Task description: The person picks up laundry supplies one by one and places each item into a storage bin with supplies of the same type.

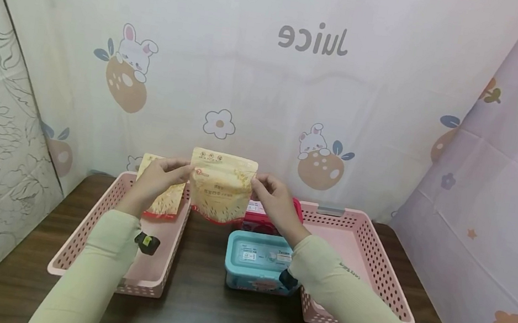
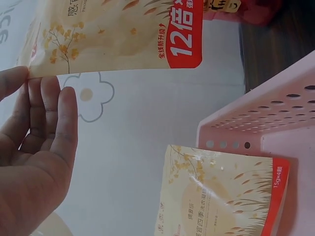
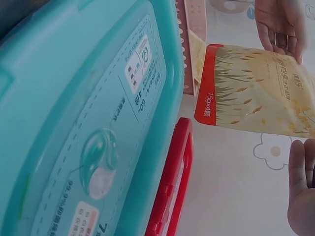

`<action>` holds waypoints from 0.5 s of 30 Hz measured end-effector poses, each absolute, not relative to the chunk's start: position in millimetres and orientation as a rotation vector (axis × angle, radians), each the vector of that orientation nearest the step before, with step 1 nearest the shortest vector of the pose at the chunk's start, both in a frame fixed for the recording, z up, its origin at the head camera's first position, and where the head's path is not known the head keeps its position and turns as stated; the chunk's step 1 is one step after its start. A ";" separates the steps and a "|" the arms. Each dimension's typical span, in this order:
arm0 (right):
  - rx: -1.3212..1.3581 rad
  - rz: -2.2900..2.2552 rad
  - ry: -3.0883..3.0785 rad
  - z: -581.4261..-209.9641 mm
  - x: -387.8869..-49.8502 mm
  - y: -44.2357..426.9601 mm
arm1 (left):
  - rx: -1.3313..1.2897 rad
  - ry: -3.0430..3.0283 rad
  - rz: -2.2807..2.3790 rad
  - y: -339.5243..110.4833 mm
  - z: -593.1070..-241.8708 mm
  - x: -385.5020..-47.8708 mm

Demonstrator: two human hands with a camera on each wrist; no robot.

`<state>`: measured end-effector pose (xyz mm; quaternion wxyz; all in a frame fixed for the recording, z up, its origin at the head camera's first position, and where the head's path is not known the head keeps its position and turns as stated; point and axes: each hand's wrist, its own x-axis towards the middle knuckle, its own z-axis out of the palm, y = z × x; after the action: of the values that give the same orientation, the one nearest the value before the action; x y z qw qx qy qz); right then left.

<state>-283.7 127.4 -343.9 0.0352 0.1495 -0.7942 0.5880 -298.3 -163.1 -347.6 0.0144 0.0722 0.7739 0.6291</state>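
A white curtain (image 1: 260, 83) with bunnies and flowers fills the top of the head frame, and a brown wood table (image 1: 192, 308) fills the bottom. The pink left basket (image 1: 167, 268) sits at lower left and the pink right basket (image 1: 377, 246) at lower right; only the head view shows both. Brown wood runs between the left basket and a blue-green tub (image 1: 257, 256), right down to the bottom edge, so there is room to move. A red tub (image 1: 255, 223) is just behind that tub. A yellow pouch (image 1: 221, 189) is up in the air, in the middle of the head frame. The left hand (image 1: 161, 177) pinches its left edge; the right hand (image 1: 278, 200) pinches its right edge. The left wrist view shows a big 12 on its red corner; the right wrist view shows 15g on its red strip. A second pouch (image 1: 167, 203) sits in the left basket, its top above the back rim.
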 end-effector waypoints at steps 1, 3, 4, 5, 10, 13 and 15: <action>0.453 1.814 -2.436 -344.1 -283.5 127.2 | 0.227 2.407 1.960 -162.9 -347.5 -297.8; 0.440 1.822 -2.431 -344.2 -283.3 126.9 | 0.234 2.405 1.960 -162.6 -347.4 -296.5; 0.434 1.828 -2.427 -344.2 -283.2 126.7 | 0.236 2.403 1.961 -162.6 -347.3 -295.8; 0.430 1.830 -2.425 -344.5 -283.2 126.7 | 0.233 2.398 1.964 -162.5 -347.1 -294.9; 0.423 1.872 -2.398 -346.3 -282.9 127.0 | 0.221 2.363 1.997 -161.7 -347.2 -290.7; 0.420 1.876 -2.388 -347.6 -282.4 127.0 | 0.223 2.349 2.017 -160.8 -347.9 -288.9; 0.414 1.869 -2.385 -348.2 -282.2 126.3 | 0.232 2.339 2.040 -160.5 -348.7 -287.9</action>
<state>-282.2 126.3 -348.2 0.0418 0.1354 -0.7791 0.6106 -287.9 -160.5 -348.7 0.0148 0.0744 0.7515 0.6553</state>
